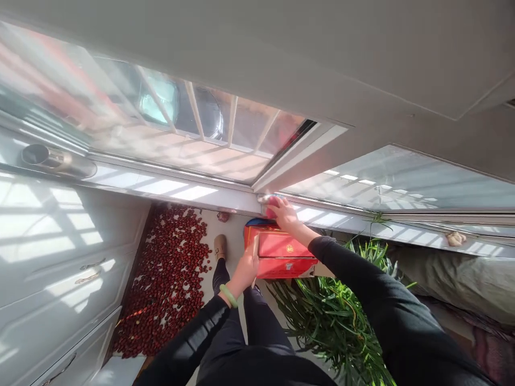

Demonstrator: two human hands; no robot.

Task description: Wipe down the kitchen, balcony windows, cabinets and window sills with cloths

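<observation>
My left hand (245,266) grips the left side of a red cardboard box (287,245) with gold marks on its top. The box is held at about sill height in front of my legs. My right hand (286,215) reaches over it to the white window sill (193,192), fingers closed round a small pink-red rounded thing (273,203). Its kind is hard to make out. Something whitish lies against it on the sill, and something blue shows at the box's far left corner.
A metal cylinder (58,160) lies on the sill at left. Many dark red dates or similar fruits (169,279) cover the floor beside white cabinets (60,236). A leafy green plant (338,316) stands at right. A pale brown lump (456,238) sits on the right sill.
</observation>
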